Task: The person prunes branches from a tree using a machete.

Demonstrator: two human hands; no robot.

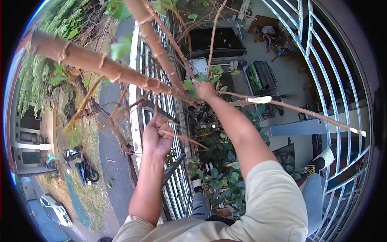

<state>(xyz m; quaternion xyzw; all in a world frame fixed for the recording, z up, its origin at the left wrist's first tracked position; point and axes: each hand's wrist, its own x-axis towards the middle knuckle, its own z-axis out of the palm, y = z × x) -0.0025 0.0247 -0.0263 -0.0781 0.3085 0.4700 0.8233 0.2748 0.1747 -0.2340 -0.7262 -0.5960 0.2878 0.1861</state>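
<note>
Left of centre my left hand (159, 137) is closed in a fist on a thin twig (187, 140), which sticks out to the right of my fingers. Farther up, my right hand (204, 89) reaches in among green leaves with its fingers wrapped round a slim brown branch (177, 49). Beside both hands a thick ringed branch (109, 67) slants across from the upper left. Another thick branch (155, 38) rises near it. Under my right forearm runs a long cut branch (306, 111), with pale bare wood (260, 99) showing on it.
A white metal fence (177, 193) passes below my left arm, with leafy plants (223, 177) beside it. White window bars (322, 76) curve along the right. A person (269, 34) sits at the upper right. Left lie a road (111, 133), a parked motorbike (84, 167) and a white car (56, 209).
</note>
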